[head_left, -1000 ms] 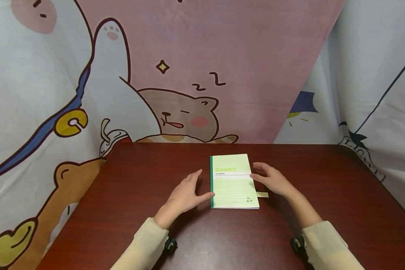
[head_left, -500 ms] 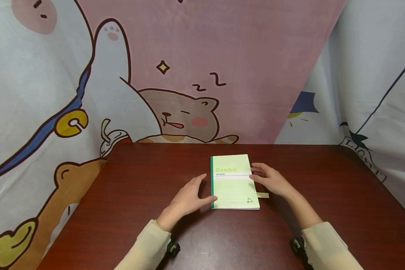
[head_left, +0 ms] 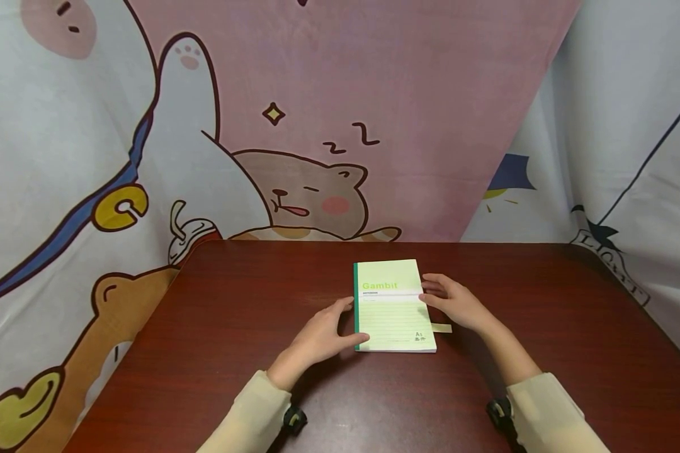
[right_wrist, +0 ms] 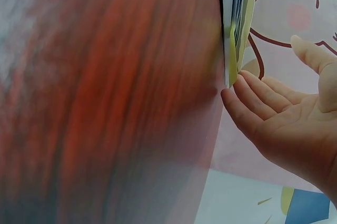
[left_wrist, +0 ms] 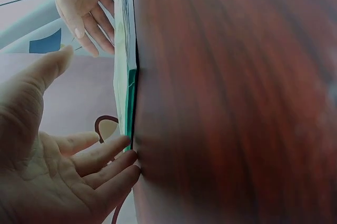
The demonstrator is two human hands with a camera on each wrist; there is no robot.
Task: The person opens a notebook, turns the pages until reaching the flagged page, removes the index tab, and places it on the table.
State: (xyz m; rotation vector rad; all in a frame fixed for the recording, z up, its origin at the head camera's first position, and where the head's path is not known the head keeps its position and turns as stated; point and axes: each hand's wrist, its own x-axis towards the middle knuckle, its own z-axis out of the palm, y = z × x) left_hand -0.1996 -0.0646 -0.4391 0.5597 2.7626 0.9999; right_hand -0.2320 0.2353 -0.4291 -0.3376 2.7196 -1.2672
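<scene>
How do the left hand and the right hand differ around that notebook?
The left hand is by the notebook's green spine; the right hand is by the opposite edge, near a pale tab. The left hand sits nearer the person than the right hand. Both have thumbs raised clear of the notebook.

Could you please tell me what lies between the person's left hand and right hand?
A pale green notebook lies on the table between the left hand and the right hand, as the head view shows.
</scene>
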